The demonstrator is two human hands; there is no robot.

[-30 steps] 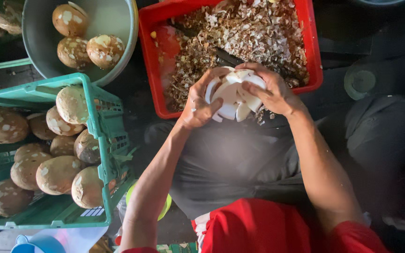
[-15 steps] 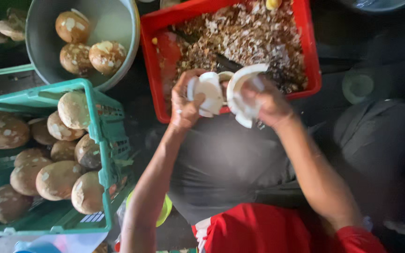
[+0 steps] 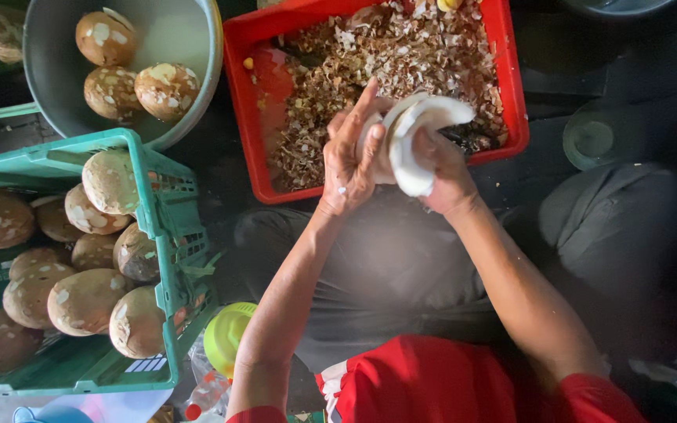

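Two hands meet over the near edge of the red crate (image 3: pixel 254 149): our left hand (image 3: pixel 352 153) and our right hand (image 3: pixel 442 174) are both closed around a peeled white coconut (image 3: pixel 409 145). The left palm presses flat against the coconut's left side with its fingers stretched up and away from us, while the right hand wraps it from the right and near side, thumb over the white flesh. The coconut sits between the two palms, its curved white rim showing above the right hand's knuckles; we cannot tell whether it is one piece or two.

Just beyond the hands, the crate holds a heap of brown and white shavings (image 3: pixel 401 55). To the far left stands a grey metal basin (image 3: pixel 170 47) with three brown-skinned coconuts (image 3: pixel 131 66) inside. Near left of that, a green plastic basket (image 3: pixel 162 235) is piled with more brown coconuts (image 3: pixel 80 266). A yellow-green lid (image 3: pixel 227 333) lies near the basket's right corner, beside our left forearm. Dark grey trousers (image 3: pixel 401 266) and a red shirt (image 3: pixel 432 384) fill the near middle.
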